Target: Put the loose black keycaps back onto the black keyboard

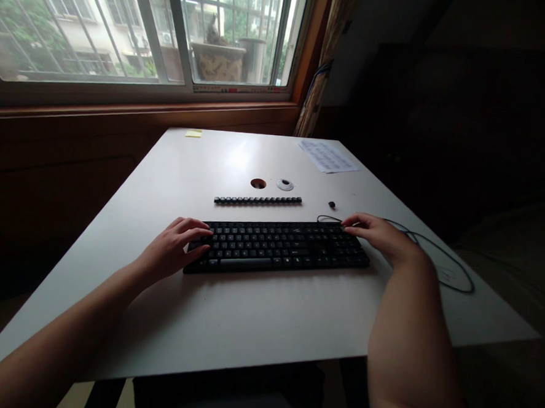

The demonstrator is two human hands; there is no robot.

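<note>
A black keyboard [276, 247] lies across the middle of a white table [228, 324]. My left hand [172, 247] rests on the keyboard's left end, fingers spread over the keys and thumb at the front edge. My right hand [381, 235] lies at the keyboard's right end, fingers stretched toward its back right corner. Neither hand holds anything. Behind the keyboard lies a row of loose black keycaps [258, 200]. A small black piece [332, 204] sits to the right of that row.
A black cable [453, 264] loops from the keyboard's back over the table's right side. A cable hole [258, 183] and its round white cover [285, 184] lie farther back. A printed sheet [327, 155] and a yellow sticky note [194, 133] sit near the window.
</note>
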